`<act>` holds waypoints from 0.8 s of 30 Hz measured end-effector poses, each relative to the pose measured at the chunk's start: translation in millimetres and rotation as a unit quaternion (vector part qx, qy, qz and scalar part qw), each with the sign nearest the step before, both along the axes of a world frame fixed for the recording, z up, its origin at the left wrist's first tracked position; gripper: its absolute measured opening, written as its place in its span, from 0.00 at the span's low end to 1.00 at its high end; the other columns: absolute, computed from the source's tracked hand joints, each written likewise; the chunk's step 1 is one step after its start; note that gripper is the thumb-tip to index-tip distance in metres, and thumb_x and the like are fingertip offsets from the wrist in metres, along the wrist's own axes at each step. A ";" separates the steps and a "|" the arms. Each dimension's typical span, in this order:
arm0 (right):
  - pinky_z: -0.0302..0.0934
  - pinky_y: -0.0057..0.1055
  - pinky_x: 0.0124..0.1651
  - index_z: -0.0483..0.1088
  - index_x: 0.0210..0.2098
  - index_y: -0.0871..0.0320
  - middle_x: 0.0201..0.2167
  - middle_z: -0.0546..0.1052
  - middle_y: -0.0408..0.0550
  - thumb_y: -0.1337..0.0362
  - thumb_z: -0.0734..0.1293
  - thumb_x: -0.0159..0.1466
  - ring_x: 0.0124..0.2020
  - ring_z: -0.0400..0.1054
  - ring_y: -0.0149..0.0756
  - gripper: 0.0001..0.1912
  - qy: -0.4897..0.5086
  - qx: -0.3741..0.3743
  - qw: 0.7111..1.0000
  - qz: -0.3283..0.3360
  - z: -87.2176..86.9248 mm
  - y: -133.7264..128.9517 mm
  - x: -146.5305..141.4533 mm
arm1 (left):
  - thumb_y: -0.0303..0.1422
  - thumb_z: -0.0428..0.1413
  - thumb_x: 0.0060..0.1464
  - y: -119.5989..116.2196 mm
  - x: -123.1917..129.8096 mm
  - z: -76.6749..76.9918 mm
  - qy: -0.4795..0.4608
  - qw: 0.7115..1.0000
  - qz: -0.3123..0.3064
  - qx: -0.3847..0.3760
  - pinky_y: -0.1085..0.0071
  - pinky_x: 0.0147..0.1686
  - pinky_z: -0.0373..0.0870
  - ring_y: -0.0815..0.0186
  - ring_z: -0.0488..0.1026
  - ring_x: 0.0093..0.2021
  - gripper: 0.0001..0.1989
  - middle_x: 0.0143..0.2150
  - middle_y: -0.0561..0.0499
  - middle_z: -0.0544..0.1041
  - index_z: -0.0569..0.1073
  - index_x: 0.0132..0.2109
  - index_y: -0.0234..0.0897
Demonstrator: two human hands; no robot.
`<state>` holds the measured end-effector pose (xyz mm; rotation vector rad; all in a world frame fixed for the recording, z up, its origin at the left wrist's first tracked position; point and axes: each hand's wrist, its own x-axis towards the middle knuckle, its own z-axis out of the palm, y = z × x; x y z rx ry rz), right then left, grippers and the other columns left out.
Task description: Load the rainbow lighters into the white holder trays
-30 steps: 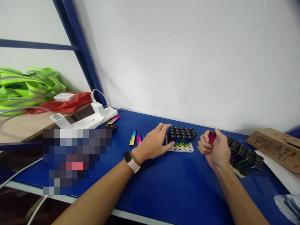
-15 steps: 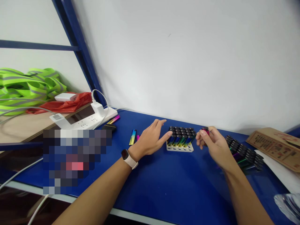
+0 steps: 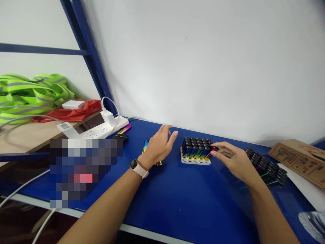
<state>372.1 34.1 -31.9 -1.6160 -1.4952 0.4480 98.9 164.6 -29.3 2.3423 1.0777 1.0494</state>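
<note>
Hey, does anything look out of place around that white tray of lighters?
Yes: the magenta lighter at the right hand leans at a slant at the corner of the white tray, unlike the neat upright rows of lighters beside it.

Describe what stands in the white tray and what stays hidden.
The white tray holds packed upright lighters with black tops and rainbow bodies. The right hand covers its right end, a pink lighter at the fingertips; their bases cannot be seen.
</note>
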 end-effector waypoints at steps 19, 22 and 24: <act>0.68 0.37 0.37 0.73 0.44 0.55 0.34 0.76 0.46 0.53 0.72 0.64 0.32 0.72 0.38 0.15 -0.163 0.058 0.985 -0.018 0.9 0.3 2.2 | 0.42 0.42 0.65 27.1 -4.9 -19.7 0.055 0.967 0.209 -0.132 0.49 0.54 0.63 0.44 0.71 0.51 0.17 0.47 0.34 0.75 0.71 0.44 0.36; 0.63 0.36 0.36 0.73 0.45 0.56 0.34 0.72 0.46 0.56 0.71 0.64 0.30 0.66 0.36 0.13 -0.240 0.166 0.953 -0.085 8.3 -1.5 -11.3 | 0.43 0.42 0.64 20.3 1.5 -17.6 0.026 0.964 0.201 -0.169 0.47 0.55 0.61 0.42 0.69 0.53 0.17 0.48 0.34 0.75 0.71 0.43 0.38; 0.62 0.36 0.36 0.72 0.42 0.57 0.33 0.71 0.47 0.61 0.70 0.65 0.30 0.64 0.35 0.08 -0.243 0.273 0.919 -0.147 12.1 -3.8 -30.3 | 0.43 0.43 0.64 14.5 6.3 -16.4 -0.004 0.961 0.196 -0.194 0.47 0.56 0.60 0.43 0.69 0.54 0.17 0.48 0.36 0.76 0.71 0.41 0.39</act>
